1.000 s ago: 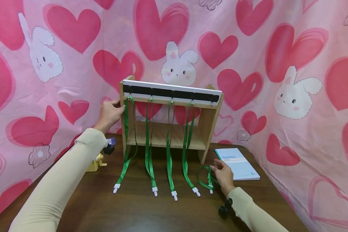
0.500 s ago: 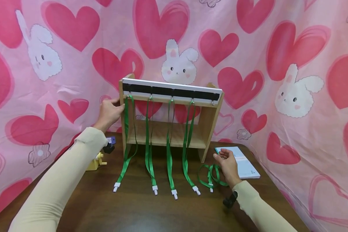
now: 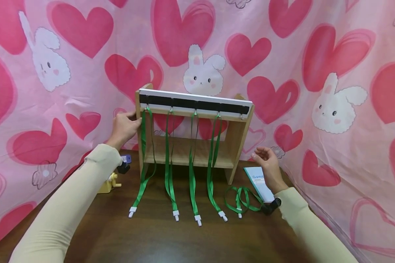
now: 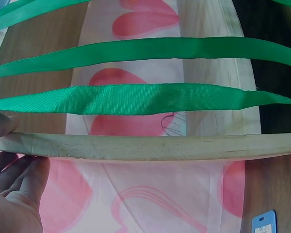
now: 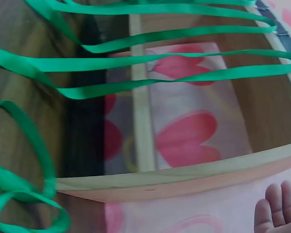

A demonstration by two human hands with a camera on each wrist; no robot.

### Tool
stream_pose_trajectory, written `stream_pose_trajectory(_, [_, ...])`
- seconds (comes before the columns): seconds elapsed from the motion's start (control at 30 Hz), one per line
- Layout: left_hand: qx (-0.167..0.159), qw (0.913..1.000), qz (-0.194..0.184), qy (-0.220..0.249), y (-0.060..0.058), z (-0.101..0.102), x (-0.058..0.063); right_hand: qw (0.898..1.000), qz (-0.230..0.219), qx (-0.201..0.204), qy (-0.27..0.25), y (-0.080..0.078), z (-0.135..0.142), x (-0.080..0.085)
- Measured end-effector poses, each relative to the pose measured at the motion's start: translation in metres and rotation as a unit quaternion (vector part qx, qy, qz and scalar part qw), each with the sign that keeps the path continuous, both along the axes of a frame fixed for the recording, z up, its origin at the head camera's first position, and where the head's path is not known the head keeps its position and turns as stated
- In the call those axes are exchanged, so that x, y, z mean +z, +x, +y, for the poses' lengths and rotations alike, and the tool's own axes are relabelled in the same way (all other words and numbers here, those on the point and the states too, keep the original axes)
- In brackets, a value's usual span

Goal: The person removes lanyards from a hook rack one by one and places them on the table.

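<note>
A wooden rack (image 3: 235, 146) carries a white-edged black strip with several small metal hooks along its top. Green lanyards (image 3: 168, 175) with white clips hang from all the hooks but the one at the far right, which is bare. My left hand (image 3: 124, 128) grips the rack's left side panel (image 4: 136, 147); in the left wrist view the thumb lies on one side and the fingers on the other. Another green lanyard (image 3: 244, 209) lies loosely looped on the table at the front right. My right hand (image 3: 269, 166), fingers loosely bent and holding nothing, is raised beside the rack's right panel (image 5: 184, 175).
A white and blue notebook (image 3: 258, 180) lies at the right, partly hidden behind my right hand and wrist. Left of the rack are a yellow object with a crank-like handle (image 3: 108, 185) and a small blue tag (image 3: 127, 159). Pink heart-patterned cloth (image 3: 197, 29) surrounds the table.
My right hand has let go of the loose lanyard, which stays on the table, and has risen up and to the right. My left hand stays on the rack.
</note>
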State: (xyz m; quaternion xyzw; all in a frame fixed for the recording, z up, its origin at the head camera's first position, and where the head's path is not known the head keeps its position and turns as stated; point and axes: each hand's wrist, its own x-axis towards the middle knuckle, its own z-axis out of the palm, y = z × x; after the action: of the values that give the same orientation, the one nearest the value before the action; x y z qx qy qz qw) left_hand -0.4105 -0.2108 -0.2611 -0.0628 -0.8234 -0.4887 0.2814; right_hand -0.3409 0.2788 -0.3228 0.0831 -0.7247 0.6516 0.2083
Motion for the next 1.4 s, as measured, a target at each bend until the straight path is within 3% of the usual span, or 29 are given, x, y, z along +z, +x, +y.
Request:
stream_pose_trajectory(0.27, [-0.015,0.9999,-0.007,0.003,0.001,0.0,0.0,0.998,0.021,0.054,-0.001,0.001,-0.002,0.029])
stream_pose_trajectory(0.4, [-0.021,0.9997,-0.013,0.009,0.003,0.0,-0.001,0.996,0.02,0.084,0.033,0.002,-0.007,0.045])
stream_pose_trajectory(0.63, [-0.018,0.9998,-0.007,0.008,0.003,0.0,0.0,0.991,0.014,0.087,0.099,0.0,-0.024,0.066])
stream_pose_trajectory(1.03, [-0.009,0.9999,-0.003,0.01,0.002,-0.001,0.002,0.99,0.045,0.092,0.1,-0.017,-0.059,0.086])
stream_pose_trajectory(1.4, [-0.011,0.9999,-0.005,0.01,0.001,-0.002,-0.002,0.991,0.025,0.044,0.12,-0.032,-0.093,0.091])
